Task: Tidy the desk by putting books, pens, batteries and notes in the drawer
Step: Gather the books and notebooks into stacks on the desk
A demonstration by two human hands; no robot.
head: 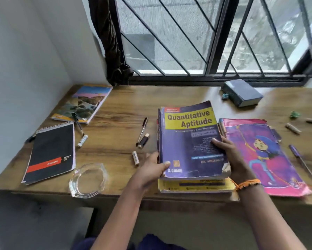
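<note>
The Quantitative Aptitude book (pixel 191 141) lies on top of a small stack near the front edge of the wooden counter (pixel 115 109), with a yellow-covered book (pixel 196 185) showing beneath it. Both hands grip this top book: the left hand (pixel 151 170) curls round its lower left corner with the thumb on the cover, and the right hand (pixel 229 156) holds its right edge, thumb pressed on the cover, an orange thread band on the wrist. Just beside the stack on the right lies a pink cartoon book (pixel 270 156), and a purple pen (pixel 305 166) lies to the right of that. To the left of the stack are a dark pen (pixel 142 130), a small dark capped item (pixel 144 140) touching it, and a battery (pixel 135 158) close to the left hand. Farther left sit a black spiral notepad (pixel 50 152), a landscape-cover notebook (pixel 83 103) with a pen (pixel 77 123) overlapping its near edge, and a second battery (pixel 82 140). A clear glass dish (pixel 88 179) stands at the front edge. A thick dark book (pixel 241 94) rests near the window, and two brownish batteries (pixel 293 128) lie far right
</note>
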